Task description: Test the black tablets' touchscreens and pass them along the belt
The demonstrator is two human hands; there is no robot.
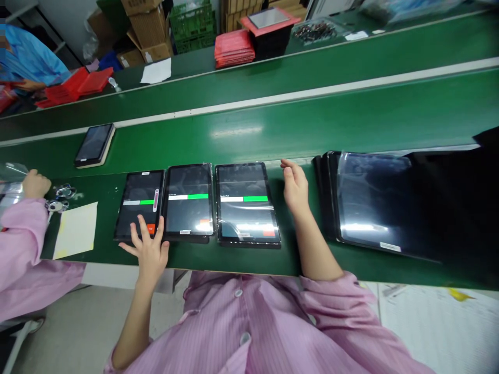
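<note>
Three tablets lie side by side on the green bench, each screen lit with a white and green bar. My left hand [147, 248] rests open with fingers spread on the lower edge of the left tablet [138, 200]. The middle tablet [189, 200] and the right tablet [245, 200] are untouched. My right hand [295, 185] hovers just right of the right tablet, fingers loosely curled and holding nothing. A stack of dark tablets [370, 202] in glossy film lies further right.
Another tablet [94, 144] lies on the green conveyor belt [273, 124] behind. A yellowish sheet [76, 229] lies at the left. A co-worker's hand [36, 183] and pink sleeve are at the far left. Red trays [234, 48] and cardboard boxes stand at the back.
</note>
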